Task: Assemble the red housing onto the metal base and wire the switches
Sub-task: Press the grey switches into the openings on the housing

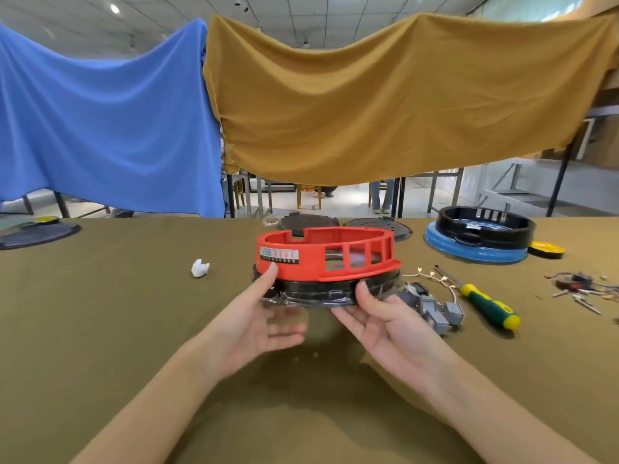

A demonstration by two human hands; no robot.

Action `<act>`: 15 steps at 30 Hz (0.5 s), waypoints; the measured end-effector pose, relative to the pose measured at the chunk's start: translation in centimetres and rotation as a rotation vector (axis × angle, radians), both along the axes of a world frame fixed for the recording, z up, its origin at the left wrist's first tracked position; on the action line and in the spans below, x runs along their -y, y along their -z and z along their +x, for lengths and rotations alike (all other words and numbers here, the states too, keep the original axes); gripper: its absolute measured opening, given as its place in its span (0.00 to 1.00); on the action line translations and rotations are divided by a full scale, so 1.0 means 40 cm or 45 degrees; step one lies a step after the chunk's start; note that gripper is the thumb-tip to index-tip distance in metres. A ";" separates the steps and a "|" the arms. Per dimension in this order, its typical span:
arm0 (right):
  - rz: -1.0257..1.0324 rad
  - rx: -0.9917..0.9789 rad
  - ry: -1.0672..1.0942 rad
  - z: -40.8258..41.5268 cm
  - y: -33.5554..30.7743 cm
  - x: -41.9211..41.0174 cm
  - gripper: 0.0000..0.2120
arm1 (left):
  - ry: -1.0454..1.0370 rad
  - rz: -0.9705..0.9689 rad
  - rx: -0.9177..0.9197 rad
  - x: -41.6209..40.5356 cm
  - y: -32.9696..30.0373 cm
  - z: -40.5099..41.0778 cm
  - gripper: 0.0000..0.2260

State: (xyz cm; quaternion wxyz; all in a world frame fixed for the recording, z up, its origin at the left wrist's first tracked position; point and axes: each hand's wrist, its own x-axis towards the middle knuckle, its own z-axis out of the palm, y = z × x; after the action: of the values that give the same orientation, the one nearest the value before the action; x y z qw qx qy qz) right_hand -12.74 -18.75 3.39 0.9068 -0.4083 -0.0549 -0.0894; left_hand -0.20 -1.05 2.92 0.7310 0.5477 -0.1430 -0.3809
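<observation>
Red housing [321, 254] sits on dark metal base [321, 291], mid surface [134, 296], w/ both hands steadying the stack. Left hand [264, 324]: thumb pressed on housing's front wall, fingers loose below base edge. Right hand [385, 326]: thumb on base rim, fingers under it; a light pinch-hold. Step in hand looks like seating housing on base; fit not confirmed. Grey switches [435, 311] w/ wires lie just right of base, screwdriver [485, 304] beyond them. Next move prob. needs aligning housing tabs, pressing down evenly, then reaching for switches.
</observation>
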 end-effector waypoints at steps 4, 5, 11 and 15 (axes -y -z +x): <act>-0.096 -0.224 -0.064 0.000 0.011 -0.009 0.11 | -0.196 -0.277 -0.121 -0.010 0.001 0.024 0.22; -0.069 -0.276 -0.050 0.000 0.012 -0.007 0.12 | -0.201 -0.319 -0.121 -0.013 0.001 0.027 0.20; 0.480 -0.278 0.228 -0.008 0.000 0.042 0.21 | -0.163 -0.410 -0.189 -0.035 0.000 0.045 0.12; 0.379 -0.335 0.222 0.002 0.010 0.053 0.14 | -0.058 -0.369 -0.160 -0.045 0.001 0.049 0.09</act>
State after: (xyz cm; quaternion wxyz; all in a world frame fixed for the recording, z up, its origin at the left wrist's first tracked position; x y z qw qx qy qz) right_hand -12.67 -20.88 2.98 0.9453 -0.2813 0.1131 -0.1207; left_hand 1.76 0.73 2.87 0.8185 0.4147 -0.1379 -0.3730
